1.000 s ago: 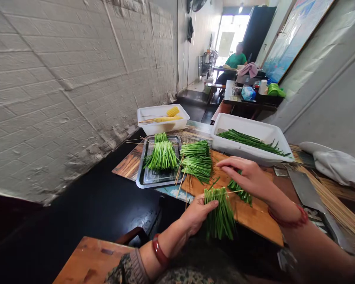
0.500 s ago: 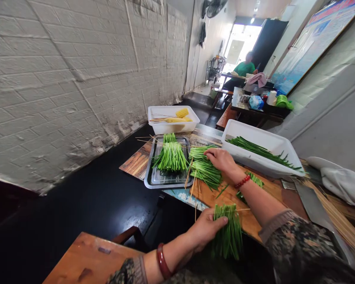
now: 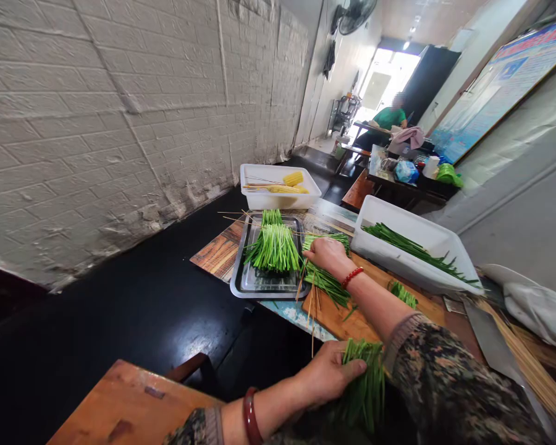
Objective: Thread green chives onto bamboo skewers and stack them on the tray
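Observation:
My left hand (image 3: 327,374) grips a bunch of cut green chives (image 3: 365,380) low in front of me, thumb across the stalks. Reaching over the chive pile (image 3: 325,285) on the wooden board (image 3: 361,324), my right hand (image 3: 331,254) has its fingers drawn together beside some bamboo skewers (image 3: 312,303). Whatever is between those fingertips is hidden. Just left of it lies a metal tray (image 3: 239,285) holding skewered chives (image 3: 275,248). A smaller cluster of chives (image 3: 403,295) rests on the board behind my right forearm.
A white tub with corn (image 3: 259,199) stands behind the tray. Another white tub (image 3: 398,261) holds long chives. At right lie a broad knife blade (image 3: 495,346) and many bamboo sticks (image 3: 537,364). A wooden stool (image 3: 134,408) is at lower left; a person in green (image 3: 389,117) sits far back.
My right hand has moved left across the chive pile, toward the skewers by the tray. My left hand, still around its bunch, sits slightly lower in view. The view has shifted a little.

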### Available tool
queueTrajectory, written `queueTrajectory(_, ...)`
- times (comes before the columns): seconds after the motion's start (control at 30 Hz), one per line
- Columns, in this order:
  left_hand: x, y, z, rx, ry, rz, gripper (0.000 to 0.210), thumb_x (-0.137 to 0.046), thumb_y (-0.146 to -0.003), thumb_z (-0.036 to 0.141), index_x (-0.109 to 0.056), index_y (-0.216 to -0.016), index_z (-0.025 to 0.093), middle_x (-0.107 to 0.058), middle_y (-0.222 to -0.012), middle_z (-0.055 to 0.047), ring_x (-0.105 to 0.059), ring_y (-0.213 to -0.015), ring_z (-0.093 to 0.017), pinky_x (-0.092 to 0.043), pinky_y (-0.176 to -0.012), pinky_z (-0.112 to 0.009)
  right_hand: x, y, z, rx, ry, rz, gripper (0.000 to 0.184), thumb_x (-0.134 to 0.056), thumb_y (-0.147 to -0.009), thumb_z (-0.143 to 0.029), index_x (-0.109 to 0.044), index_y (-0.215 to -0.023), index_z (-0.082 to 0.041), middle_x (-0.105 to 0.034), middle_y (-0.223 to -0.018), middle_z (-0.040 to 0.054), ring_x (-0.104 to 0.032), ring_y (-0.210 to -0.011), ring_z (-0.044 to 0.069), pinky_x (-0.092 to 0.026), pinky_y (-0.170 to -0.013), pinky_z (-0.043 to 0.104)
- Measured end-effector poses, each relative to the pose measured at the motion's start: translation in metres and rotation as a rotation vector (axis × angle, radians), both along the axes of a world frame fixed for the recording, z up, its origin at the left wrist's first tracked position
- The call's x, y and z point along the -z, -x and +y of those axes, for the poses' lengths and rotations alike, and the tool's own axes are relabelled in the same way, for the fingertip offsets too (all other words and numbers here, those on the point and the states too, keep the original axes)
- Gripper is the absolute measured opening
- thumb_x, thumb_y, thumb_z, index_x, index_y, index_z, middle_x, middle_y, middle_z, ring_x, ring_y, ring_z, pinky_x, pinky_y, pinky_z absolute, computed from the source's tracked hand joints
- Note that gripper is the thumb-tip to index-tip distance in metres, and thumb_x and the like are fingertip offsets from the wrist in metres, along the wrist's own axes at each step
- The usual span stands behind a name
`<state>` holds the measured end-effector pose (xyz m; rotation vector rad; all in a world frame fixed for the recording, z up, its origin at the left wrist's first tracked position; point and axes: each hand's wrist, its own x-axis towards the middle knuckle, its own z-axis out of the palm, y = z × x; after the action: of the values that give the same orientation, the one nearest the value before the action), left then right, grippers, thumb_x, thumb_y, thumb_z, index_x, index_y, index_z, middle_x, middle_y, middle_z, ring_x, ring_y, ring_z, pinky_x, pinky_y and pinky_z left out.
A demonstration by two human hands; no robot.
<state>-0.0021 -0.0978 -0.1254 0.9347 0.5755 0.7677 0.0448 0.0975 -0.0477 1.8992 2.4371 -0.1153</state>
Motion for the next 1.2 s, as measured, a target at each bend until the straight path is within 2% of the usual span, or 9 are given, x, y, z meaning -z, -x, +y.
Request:
queueTrajectory(0.1, 0.0, 0.0, 0.001, -0.027, 0.027, 0.005, 0.042, -0.073, -0.069, 0.056, -0.067, -0.075, 0.015, -0.059, -0.07, -0.001, -0.051, -0.069, -0.016, -0.042, -0.072, -0.03, 0.009, 0.005, 0.003, 0.07, -0.004, -0.01, 0.034, -0.06, -0.086, -0.044, -0.077, -0.085, -0.014, -0.075, -0.099, 0.0197, -0.07, -0.095, 0.029, -0.049, -0.076, 0.032)
queueTrajectory(0.27, 0.001, 0.001, 0.001, -0.018, 0.059, 0.016, 0.044, -0.074, -0.066, 0.057, -0.061, -0.067, 0.014, -0.052, -0.064, 0.002, -0.045, -0.062, -0.012, -0.039, -0.068, -0.028, 0.025, 0.005, 0.005, 0.162, -0.014, 0.067, 0.024, -0.06, -0.082, -0.031, -0.078, -0.083, -0.016, -0.076, -0.096, 0.0176, -0.07, -0.09, 0.027, -0.048, -0.071, 0.029)
queueTrajectory(0.4, 0.002, 0.0, -0.003, -0.006, 0.054, 0.013, 0.041, -0.074, -0.068, 0.054, -0.066, -0.072, 0.013, -0.057, -0.066, 0.0, -0.05, -0.066, -0.015, -0.041, -0.071, -0.029, 0.026, -0.002, 0.0, 0.19, -0.038, 0.198, 0.024, -0.055, -0.079, -0.026, -0.076, -0.07, -0.017, -0.076, -0.082, 0.0125, -0.069, -0.079, 0.023, -0.043, -0.064, 0.025)
queueTrajectory(0.53, 0.001, -0.003, -0.006, -0.012, 0.042, -0.01, 0.039, -0.074, -0.07, 0.051, -0.071, -0.082, 0.013, -0.063, -0.072, -0.002, -0.057, -0.075, -0.019, -0.044, -0.077, -0.032, 0.012, -0.023, -0.01, 0.165, -0.081, 0.399, 0.03, -0.054, -0.078, -0.027, -0.068, -0.053, -0.016, -0.068, -0.059, 0.0062, -0.061, -0.063, 0.018, -0.038, -0.059, 0.025)
queueTrajectory(0.63, 0.0, -0.006, -0.007, -0.037, 0.057, 0.001, 0.038, -0.075, -0.07, 0.048, -0.072, -0.085, 0.013, -0.064, -0.074, -0.002, -0.057, -0.073, -0.017, -0.044, -0.075, -0.03, 0.0, -0.045, -0.019, 0.16, -0.106, 0.593, 0.032, -0.053, -0.078, -0.031, -0.066, -0.052, -0.016, -0.062, -0.052, 0.0028, -0.055, -0.056, 0.015, -0.035, -0.056, 0.025)
queueTrajectory(0.87, -0.006, -0.011, -0.003, -0.02, 0.029, -0.013, 0.043, -0.076, -0.069, 0.048, -0.074, -0.092, 0.012, -0.066, -0.078, -0.003, -0.057, -0.074, -0.016, -0.043, -0.074, -0.029, -0.031, -0.096, -0.045, 0.156, -0.053, 1.076, 0.045, -0.055, -0.077, -0.061, -0.065, -0.071, -0.017, -0.068, -0.069, 0.0053, -0.048, -0.049, 0.01, -0.036, -0.047, 0.023)
queueTrajectory(0.97, -0.011, -0.01, 0.002, -0.033, -0.003, -0.008, 0.04, -0.076, -0.07, 0.048, -0.075, -0.088, 0.013, -0.068, -0.079, -0.004, -0.059, -0.078, -0.018, -0.044, -0.076, -0.029, -0.046, -0.12, -0.063, 0.132, -0.034, 1.165, 0.045, -0.061, -0.075, -0.061, -0.062, -0.073, -0.017, -0.067, -0.07, 0.0046, -0.05, -0.051, 0.009, -0.038, -0.049, 0.022)
queueTrajectory(1.1, -0.02, -0.008, 0.008, -0.068, 0.018, -0.005, 0.035, -0.077, -0.071, 0.047, -0.074, -0.085, 0.015, -0.071, -0.084, -0.005, -0.062, -0.078, -0.018, -0.046, -0.078, -0.03, -0.06, -0.156, -0.09, 0.072, -0.02, 1.174, 0.04, -0.062, -0.081, -0.057, -0.061, -0.083, -0.017, -0.065, -0.076, 0.0029, -0.056, -0.059, 0.011, -0.044, -0.053, 0.023)
queueTrajectory(1.2, -0.028, -0.009, 0.012, -0.091, 0.075, -0.01, 0.035, -0.079, -0.07, 0.045, -0.074, -0.088, 0.015, -0.074, -0.09, -0.006, -0.064, -0.079, -0.019, -0.048, -0.079, -0.03, -0.066, -0.18, -0.107, 0.078, -0.121, 1.099, 0.035, -0.057, -0.087, -0.053, -0.06, -0.089, -0.017, -0.059, -0.072, -0.0001, -0.051, -0.054, 0.01, -0.039, -0.049, 0.023)
